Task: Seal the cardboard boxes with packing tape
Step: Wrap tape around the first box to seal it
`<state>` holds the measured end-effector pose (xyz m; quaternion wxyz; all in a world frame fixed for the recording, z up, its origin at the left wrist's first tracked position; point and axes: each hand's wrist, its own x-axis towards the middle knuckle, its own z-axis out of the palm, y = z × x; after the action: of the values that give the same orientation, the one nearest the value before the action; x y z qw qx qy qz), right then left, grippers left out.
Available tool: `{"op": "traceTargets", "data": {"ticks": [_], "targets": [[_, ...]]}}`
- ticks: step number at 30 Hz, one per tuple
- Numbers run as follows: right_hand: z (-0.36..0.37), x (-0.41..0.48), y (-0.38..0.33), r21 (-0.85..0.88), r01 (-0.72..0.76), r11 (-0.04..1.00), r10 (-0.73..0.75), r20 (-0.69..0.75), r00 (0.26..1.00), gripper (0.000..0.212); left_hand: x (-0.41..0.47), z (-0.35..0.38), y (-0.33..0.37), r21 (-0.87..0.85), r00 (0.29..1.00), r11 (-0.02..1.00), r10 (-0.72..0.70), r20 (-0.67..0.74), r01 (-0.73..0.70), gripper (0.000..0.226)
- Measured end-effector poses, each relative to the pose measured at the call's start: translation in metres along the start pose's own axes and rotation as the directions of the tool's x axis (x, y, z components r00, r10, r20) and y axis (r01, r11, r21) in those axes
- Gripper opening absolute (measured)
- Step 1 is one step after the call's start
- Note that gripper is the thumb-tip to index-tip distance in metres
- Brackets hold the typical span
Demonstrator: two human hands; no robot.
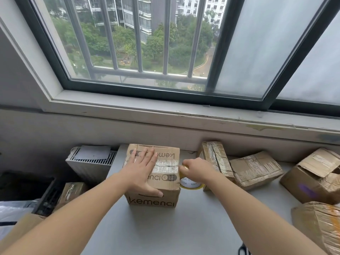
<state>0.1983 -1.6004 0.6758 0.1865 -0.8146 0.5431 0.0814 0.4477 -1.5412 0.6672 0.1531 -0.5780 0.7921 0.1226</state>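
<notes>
1. A cardboard box printed "kemenci" stands on the grey table, near its far edge, below the window.
2. The left hand lies flat on the box's top with its fingers straight and spread. The thumb reaches down to the front top edge.
3. A band of shiny packing tape runs across the top of the box, from under the left hand to the right edge.
4. The right hand is at that right edge, its fingers curled round a tape roll. The roll hangs just beside the box's right side, with its white core showing below the hand.
5. Right of the roll, a narrow taped box stands upright, and a crumpled taped box lies just beside it.
6. Further right sits a box with loose flaps, and a heavily taped box lies nearer to me at the table's right edge.
7. Left of the table stands a ribbed grey radiator, with a small taped box low down beside it.
</notes>
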Motion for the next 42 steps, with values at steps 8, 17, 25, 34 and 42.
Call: {"op": "traceTargets", "data": {"ticks": [8, 17, 25, 34, 42], "targets": [[-0.008, -0.010, 0.000, 0.072, -0.052, 0.996, 0.056, -0.052, 0.997, 0.041, 0.009, -0.019, 0.003, -0.173, 1.000, 0.985, 0.014, 0.023, -0.010, 0.145], [-0.067, -0.024, -0.022, -0.021, -0.003, 1.000, -0.002, -0.238, 0.971, 0.039, 0.032, -0.042, 0.032, -0.493, 0.971, 0.862, -0.007, -0.238, -0.114, 0.127], [-0.088, -0.008, -0.106, -0.093, 0.164, 0.982, -0.181, -0.231, 0.956, 0.040, 0.001, -0.023, -0.014, -0.776, 0.988, 0.615, 0.025, -0.153, -0.136, 0.120], [-0.057, 0.009, -0.140, 0.136, 0.289, 0.948, -0.290, -0.011, 0.957, 0.043, -0.031, 0.027, -0.036, -0.774, 0.996, 0.632, -0.089, -0.022, 0.039, 0.113], [-0.054, 0.013, -0.124, 0.124, 0.296, 0.947, -0.304, 0.054, 0.951, 0.046, -0.030, 0.046, -0.042, -0.829, 0.995, 0.558, -0.071, -0.076, -0.023, 0.115]]}}
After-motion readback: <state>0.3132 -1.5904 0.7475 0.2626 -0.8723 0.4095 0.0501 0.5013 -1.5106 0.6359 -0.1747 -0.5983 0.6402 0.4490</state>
